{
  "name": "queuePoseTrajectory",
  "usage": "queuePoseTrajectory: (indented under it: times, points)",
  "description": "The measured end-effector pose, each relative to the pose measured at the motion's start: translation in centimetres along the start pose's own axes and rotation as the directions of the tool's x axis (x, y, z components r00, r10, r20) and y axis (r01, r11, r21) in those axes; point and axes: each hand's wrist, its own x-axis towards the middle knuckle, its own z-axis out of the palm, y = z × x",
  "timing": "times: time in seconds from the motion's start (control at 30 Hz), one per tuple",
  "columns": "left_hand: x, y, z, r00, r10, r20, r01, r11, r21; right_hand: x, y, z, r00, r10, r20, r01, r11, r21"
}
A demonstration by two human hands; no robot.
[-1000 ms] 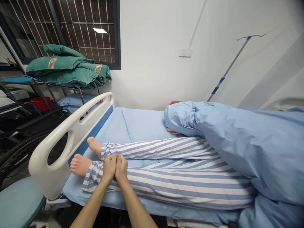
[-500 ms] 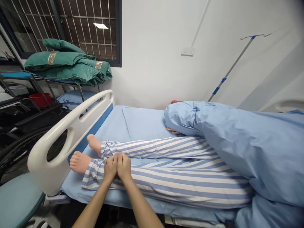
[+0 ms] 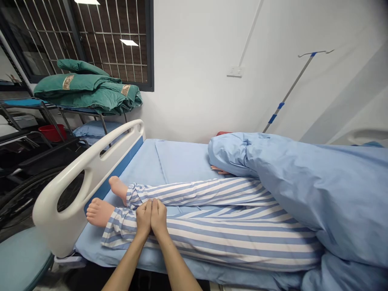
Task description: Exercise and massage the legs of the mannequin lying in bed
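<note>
My left hand (image 3: 143, 218) and my right hand (image 3: 159, 216) are side by side with their inner edges together, backs up and fingers curled in. Both are over the lower part of the nearer leg in blue-and-white striped trousers (image 3: 230, 234), close to the ankle. The undersides of my fingers are hidden, so I cannot tell whether they grip the cloth or only rest there. Two bare, doll-like feet (image 3: 100, 212) stick out of the trouser ends to the left. A light blue quilt (image 3: 291, 173) covers the figure's upper body, and some fingers (image 3: 220, 169) show under its edge.
A white footboard (image 3: 69, 182) closes the bed's left end. Beyond it are a wheelchair (image 3: 36, 173), folded green quilts (image 3: 87, 87) on a chair and a red bucket (image 3: 52, 132). A teal stool (image 3: 21, 258) stands lower left. An IV pole (image 3: 287, 93) rises behind the bed.
The view has tilted up a little, so the scene sits slightly lower. My hands keep their closed pose over the same part of the leg.
</note>
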Motion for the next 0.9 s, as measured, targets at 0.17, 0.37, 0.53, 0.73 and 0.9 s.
queuePoseTrajectory:
  times: [0.17, 0.37, 0.53, 0.73, 0.9]
  points:
    - [0.3, -0.5, -0.2, 0.998, 0.027, 0.049, -0.029, 0.998, 0.046, 0.2, -0.6, -0.1, 1.0, 0.014, -0.008, -0.014, 0.999, -0.046]
    - [0.2, -0.5, -0.4, 0.998, 0.049, 0.03, -0.05, 0.998, 0.037, -0.2, -1.8, -1.2, 0.993, -0.07, 0.095, 0.096, 0.945, -0.312]
    - [0.1, -0.7, -0.3, 0.993, 0.063, 0.1, -0.069, 0.996, 0.056, -1.1, -1.0, -1.2, 0.997, -0.069, 0.022, 0.073, 0.966, -0.248]
    - [-0.1, 1.2, 0.2, 0.992, 0.054, 0.117, -0.052, 0.998, -0.023, -0.6, -0.1, -1.5, 1.0, -0.023, 0.01, 0.023, 0.998, -0.063]
    - [-1.0, 0.6, 1.0, 0.998, 0.032, 0.053, -0.033, 0.999, 0.017, -0.2, 0.1, -1.7, 0.999, 0.032, -0.025, -0.032, 0.999, 0.011]
